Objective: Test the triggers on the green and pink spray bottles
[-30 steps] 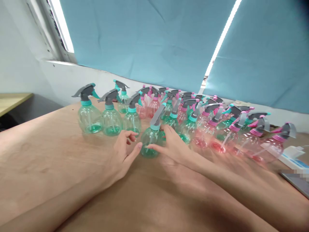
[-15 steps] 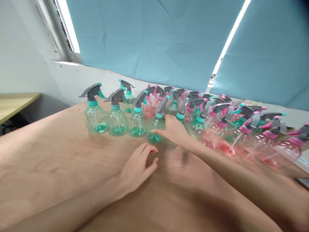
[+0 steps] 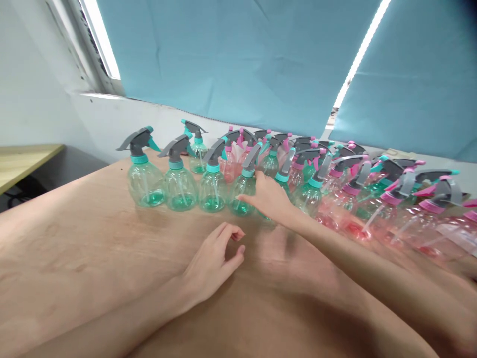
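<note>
A row of clear green spray bottles with grey triggers and teal collars stands on the brown table (image 3: 74, 258). My right hand (image 3: 268, 199) reaches forward and rests against the fourth green spray bottle (image 3: 242, 191) in that row, fingers wrapped on its right side. My left hand (image 3: 216, 261) lies on the table nearer to me, fingers loosely curled, holding nothing. The first green bottle (image 3: 143, 176) stands at the row's left end.
Behind and to the right crowd several pink spray bottles (image 3: 372, 204) and more green ones. Blue blinds (image 3: 238, 59) hang at the back over a white sill. A wooden desk edge (image 3: 22, 159) shows at far left.
My right hand has pushed the green bottle away from me into line with the other three. My left hand has let go of it and drawn back toward me.
</note>
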A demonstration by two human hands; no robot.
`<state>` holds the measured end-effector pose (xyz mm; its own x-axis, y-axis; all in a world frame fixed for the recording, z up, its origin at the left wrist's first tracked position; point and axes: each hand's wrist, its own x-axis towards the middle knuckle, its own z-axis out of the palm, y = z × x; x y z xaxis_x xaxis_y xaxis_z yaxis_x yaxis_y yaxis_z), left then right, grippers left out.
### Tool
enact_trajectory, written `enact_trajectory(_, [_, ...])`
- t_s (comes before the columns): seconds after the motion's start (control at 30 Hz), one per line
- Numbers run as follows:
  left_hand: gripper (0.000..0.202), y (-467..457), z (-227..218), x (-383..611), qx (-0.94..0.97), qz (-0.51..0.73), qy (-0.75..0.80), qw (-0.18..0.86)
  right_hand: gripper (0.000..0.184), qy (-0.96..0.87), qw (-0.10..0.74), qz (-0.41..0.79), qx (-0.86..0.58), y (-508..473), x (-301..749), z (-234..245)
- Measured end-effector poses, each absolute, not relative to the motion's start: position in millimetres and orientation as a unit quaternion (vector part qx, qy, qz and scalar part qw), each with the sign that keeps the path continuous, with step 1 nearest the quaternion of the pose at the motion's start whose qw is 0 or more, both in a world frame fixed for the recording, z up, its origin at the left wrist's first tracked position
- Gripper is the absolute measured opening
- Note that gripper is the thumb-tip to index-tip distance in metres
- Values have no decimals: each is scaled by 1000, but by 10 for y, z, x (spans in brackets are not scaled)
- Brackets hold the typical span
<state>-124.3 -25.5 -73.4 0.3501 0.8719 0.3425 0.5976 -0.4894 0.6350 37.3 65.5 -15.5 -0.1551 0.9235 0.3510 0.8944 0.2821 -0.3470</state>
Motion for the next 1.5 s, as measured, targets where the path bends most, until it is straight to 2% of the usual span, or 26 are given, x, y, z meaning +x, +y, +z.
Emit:
enact_trajectory(0.17, [10,-265,-712,-1246,788,329,473,220,53,-759,260,38,-595,665,369,-157])
enact_trajectory(0.37, [9,-257,-700,-1267,785,335,471,223,65,-768,299,61,-563,509,483,-130])
enact_trajectory(0.5, [7,-270,-677,-1275,789,337,465,220,36,-745,390,77,-536,301,771,-43])
enact_trajectory(0.67, [8,-300,-678,-1281,805,343,442,198,28,-701,388,73,-594,167,1211,-70])
enact_trajectory(0.87, [8,-295,-712,-1285,808,376,409,197,51,-686,359,43,-631,272,1329,-229])
enact_trajectory(1.03, [10,-330,-684,-1281,803,399,391,205,70,-653,382,131,-641,448,1170,-203])
enact_trajectory(1.23, [20,-429,-660,-1246,824,423,316,207,76,-631,433,157,-625,625,1079,-243])
enact_trajectory(1.33, [23,-460,-649,-1225,831,423,291,214,70,-628,426,160,-631,659,1072,-246])
enact_trajectory(1.5, [25,-512,-561,-1193,830,427,287,215,44,-656,387,163,-627,628,1091,-188])
